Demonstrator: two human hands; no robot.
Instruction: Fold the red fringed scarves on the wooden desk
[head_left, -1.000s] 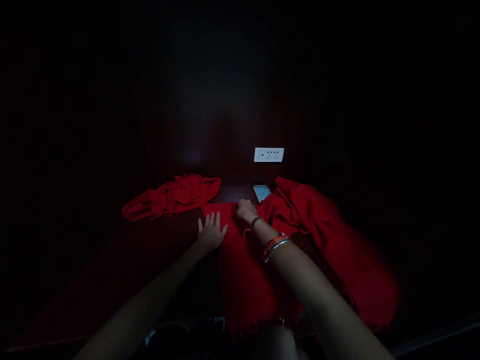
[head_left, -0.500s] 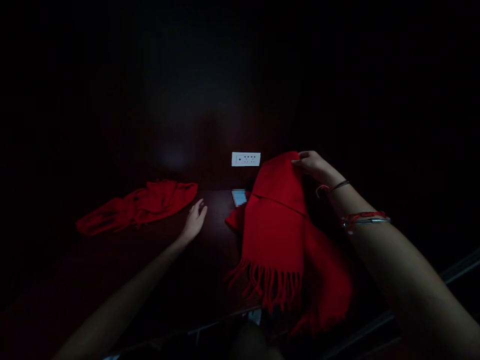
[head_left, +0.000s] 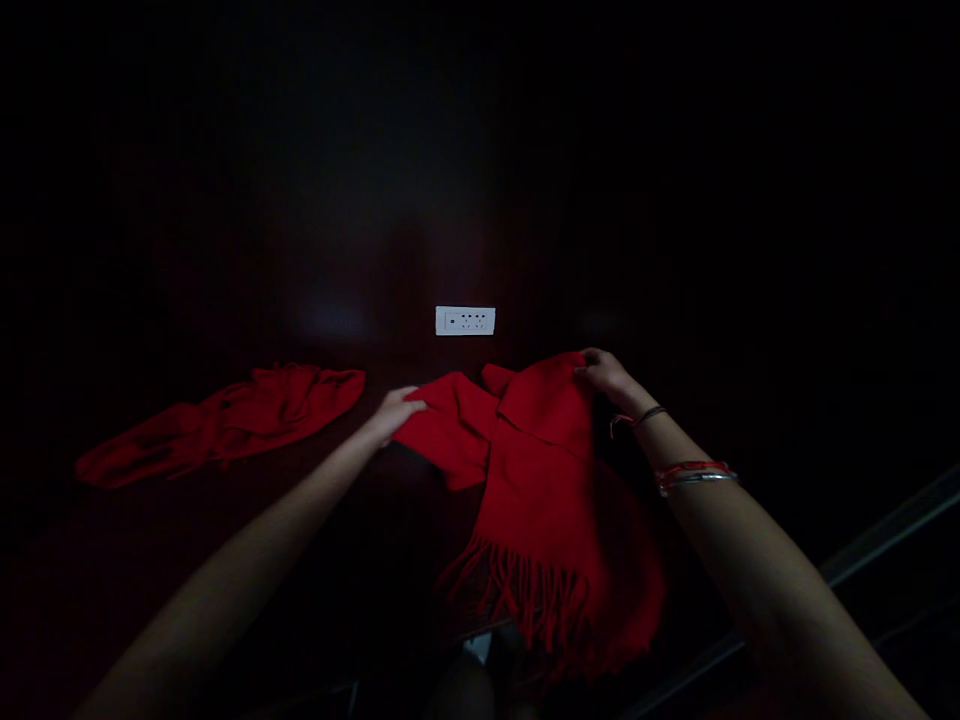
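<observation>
A red fringed scarf point(head_left: 544, 470) lies partly folded in front of me, its tassels hanging toward the near edge of the dark surface. My left hand point(head_left: 397, 412) grips a part of this scarf that stretches out to the left. At the scarf's upper right corner, my right hand point(head_left: 604, 375) pinches the cloth between thumb and fingers. A second red cloth with some fringe point(head_left: 232, 420) lies bunched at the left, apart from both hands.
A white socket panel point(head_left: 465, 321) is set in the dark wall behind the scarf. Pale edges point(head_left: 892, 530) run slantwise at the lower right. Most of the surroundings are too dark to make out.
My left hand has closed on the scarf, and a part of it now spreads leftward. My right hand has lowered with its corner. The small pale item beside the scarf no longer shows.
</observation>
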